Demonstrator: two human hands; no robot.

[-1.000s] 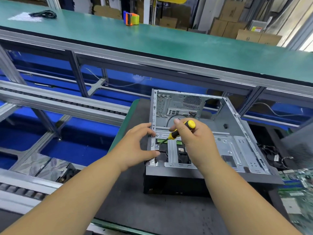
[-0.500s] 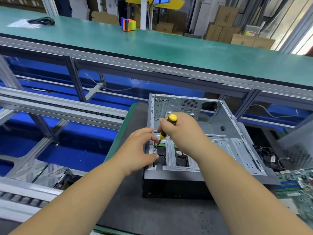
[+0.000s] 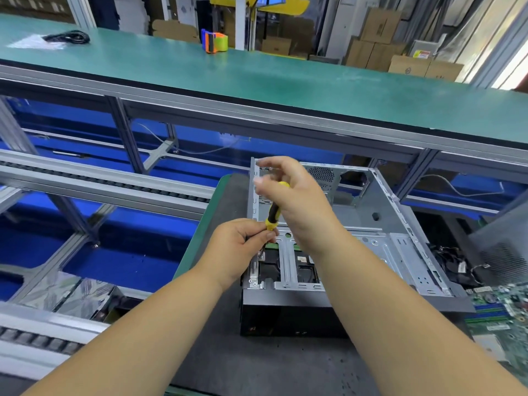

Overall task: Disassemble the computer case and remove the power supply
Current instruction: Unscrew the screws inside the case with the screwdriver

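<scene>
The left hand [image 3: 238, 247] pinches the lower end of the screwdriver [image 3: 273, 213] where the yellow collar meets the shaft, steadying the tip over the drive-cage bracket at the case's near-left corner. Just right of it, the right hand [image 3: 297, 201] wraps loosely round the top of the yellow-and-black handle, fingers half spread and blurred, seemingly mid-twist. To do this step well, I judge the shaft should stay square to the screw with firm downward pressure, the left fingers guiding without gripping the turning part, ready to catch the screw. The computer case [image 3: 380, 232] lies on its side on the dark mat of the table [image 3: 228, 352], side panel off, grey steel interior largely bare, vent grille at the far wall. Whether the power supply remains inside I cannot tell
</scene>
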